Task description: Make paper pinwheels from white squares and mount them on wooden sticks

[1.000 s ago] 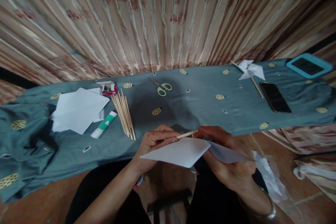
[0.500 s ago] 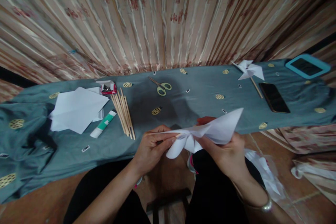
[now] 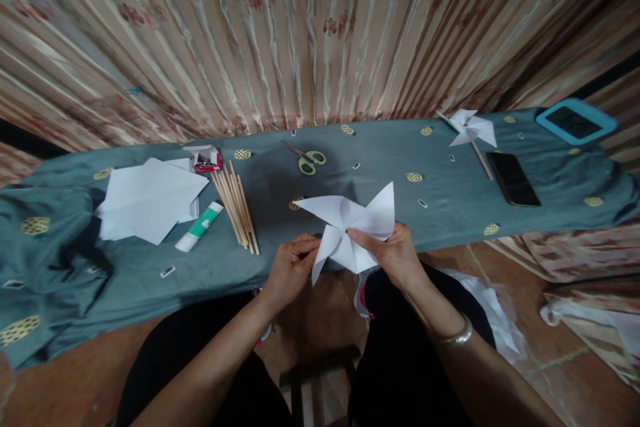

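A white paper pinwheel (image 3: 358, 215) faces up in front of me, its blades folded in to a small dark pin head at the centre. My right hand (image 3: 393, 252) grips it from the right, thumb pressed beside the pin and the other fingers hidden behind the paper. On the other side, my left hand (image 3: 295, 267) is closed, its pinched fingertips at the edge of the lower left blade. Whatever lies behind the paper is out of sight. Thin wooden sticks (image 3: 237, 207) lie in a bundle left of my hands.
On the cloth-covered table (image 3: 370, 147) lie scissors (image 3: 307, 160), a glue stick (image 3: 200, 227), white paper sheets (image 3: 150, 197) and a small red box of pins (image 3: 207, 160). Toward the right are another pinwheel on a stick (image 3: 473, 127), a phone (image 3: 513, 178) and a blue-framed tablet (image 3: 575, 121).
The pinwheel has turned from nearly edge-on to facing up, and its blades now show spread. My right hand has moved left, with its thumb now beside the pin.
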A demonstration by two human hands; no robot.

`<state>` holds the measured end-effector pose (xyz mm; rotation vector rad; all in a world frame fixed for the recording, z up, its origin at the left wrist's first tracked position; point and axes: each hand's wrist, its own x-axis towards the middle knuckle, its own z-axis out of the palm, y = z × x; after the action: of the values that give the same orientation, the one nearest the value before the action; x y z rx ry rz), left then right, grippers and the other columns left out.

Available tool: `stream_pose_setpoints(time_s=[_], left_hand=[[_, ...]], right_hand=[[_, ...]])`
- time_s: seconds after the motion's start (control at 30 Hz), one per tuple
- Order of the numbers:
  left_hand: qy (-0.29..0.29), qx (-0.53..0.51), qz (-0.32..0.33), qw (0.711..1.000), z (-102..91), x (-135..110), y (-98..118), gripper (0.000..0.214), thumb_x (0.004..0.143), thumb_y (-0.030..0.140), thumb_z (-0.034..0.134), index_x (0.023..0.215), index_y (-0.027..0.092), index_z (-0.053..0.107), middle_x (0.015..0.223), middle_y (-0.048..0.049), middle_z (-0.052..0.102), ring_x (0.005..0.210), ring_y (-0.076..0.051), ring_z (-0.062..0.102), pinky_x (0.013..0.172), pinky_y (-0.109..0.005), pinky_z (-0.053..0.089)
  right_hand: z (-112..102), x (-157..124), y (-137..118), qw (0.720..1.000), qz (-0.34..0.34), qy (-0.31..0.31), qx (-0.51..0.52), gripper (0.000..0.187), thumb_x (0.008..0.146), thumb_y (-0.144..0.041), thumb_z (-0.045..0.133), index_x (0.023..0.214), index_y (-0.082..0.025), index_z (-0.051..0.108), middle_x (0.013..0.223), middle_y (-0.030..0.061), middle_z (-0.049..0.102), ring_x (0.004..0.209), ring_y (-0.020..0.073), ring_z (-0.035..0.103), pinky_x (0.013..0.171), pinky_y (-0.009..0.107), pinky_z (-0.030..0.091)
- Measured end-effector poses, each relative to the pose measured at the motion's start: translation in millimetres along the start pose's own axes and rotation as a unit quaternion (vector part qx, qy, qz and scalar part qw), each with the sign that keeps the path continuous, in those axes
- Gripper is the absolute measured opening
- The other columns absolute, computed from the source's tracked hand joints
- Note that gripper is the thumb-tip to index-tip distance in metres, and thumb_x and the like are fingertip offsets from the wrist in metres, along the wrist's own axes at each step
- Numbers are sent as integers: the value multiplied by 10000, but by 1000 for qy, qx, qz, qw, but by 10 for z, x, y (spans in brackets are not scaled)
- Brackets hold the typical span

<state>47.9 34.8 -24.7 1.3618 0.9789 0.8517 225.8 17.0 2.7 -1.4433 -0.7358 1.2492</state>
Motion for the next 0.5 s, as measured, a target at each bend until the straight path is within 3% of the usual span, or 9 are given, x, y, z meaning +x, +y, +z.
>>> stream_pose_setpoints(time_s=[0.5], left_hand=[[9, -45, -50, 998, -25, -49, -123, 322, 737, 482, 718, 688, 171, 781, 662, -38, 617, 632, -134, 497, 559, -226, 383]], right_hand=[[-39, 87, 160, 994, -32, -69, -80, 342, 607, -431, 805, 771, -136, 750, 771, 71, 757, 661, 195, 678, 624, 317, 556]])
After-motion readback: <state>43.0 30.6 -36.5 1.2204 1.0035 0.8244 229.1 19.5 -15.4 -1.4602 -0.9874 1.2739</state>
